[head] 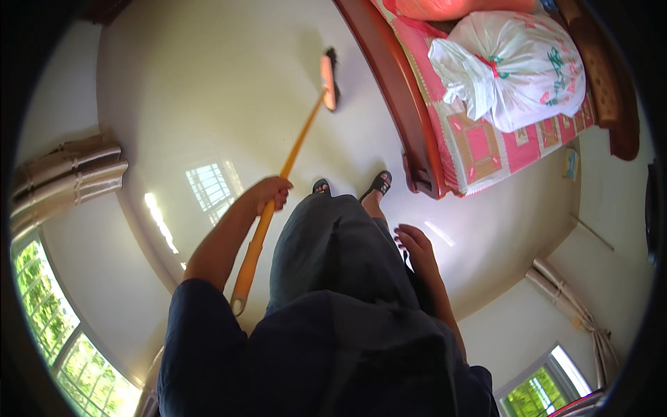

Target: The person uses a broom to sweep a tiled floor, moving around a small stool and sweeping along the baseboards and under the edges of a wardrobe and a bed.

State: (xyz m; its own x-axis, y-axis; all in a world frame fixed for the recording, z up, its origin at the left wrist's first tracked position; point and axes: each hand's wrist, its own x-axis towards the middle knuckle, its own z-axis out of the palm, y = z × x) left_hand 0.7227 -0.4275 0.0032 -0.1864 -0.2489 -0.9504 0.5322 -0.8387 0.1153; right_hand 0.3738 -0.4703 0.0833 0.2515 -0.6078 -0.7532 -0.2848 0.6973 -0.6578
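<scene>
My left hand (272,196) is closed around the orange handle of a broom (299,143), below the handle's middle. The handle's end with a hanging hole points back past my left forearm. Farther ahead, the broom's head (328,83), pinkish-orange with dark bristles, rests on the pale glossy floor (219,94). My right hand (415,243) hangs beside my right thigh, fingers loosely bent and apart, with no object seen in it. Its palm side is partly hidden. A dark strap-like thing shows just below it, against my trousers.
At the right front stands a bed with a reddish wooden side rail (396,94) and a pink patchwork cover (482,151). A tied white plastic bag (521,68) and a red bag (443,8) lie on it. Curtains (68,177) and a barred window (49,307) are at left.
</scene>
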